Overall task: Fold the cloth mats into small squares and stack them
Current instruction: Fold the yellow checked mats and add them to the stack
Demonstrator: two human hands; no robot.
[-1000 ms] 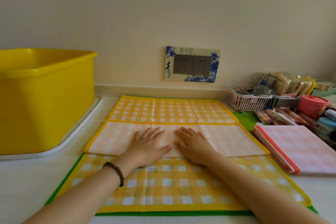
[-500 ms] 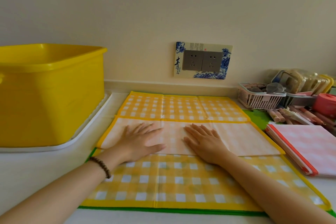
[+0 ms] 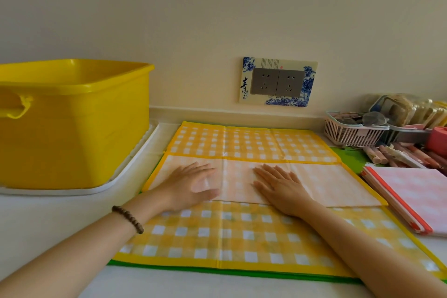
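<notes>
A yellow-and-white checked cloth mat lies spread on the counter, on top of a green mat whose edges show at the front and right. A pale folded-over flap of the yellow mat crosses its middle. My left hand lies flat on the flap's left part, fingers straight and blurred. My right hand presses flat on the flap near its centre. A folded pink checked mat with a red edge sits at the right.
A big yellow plastic tub stands on a white tray at the left. At the back right are a white basket, packets, a red container and several pens. A wall socket is behind.
Both hands have slid apart along the pale flap, the left hand moving left and the right staying near the centre. The camera has turned a little to the left.
</notes>
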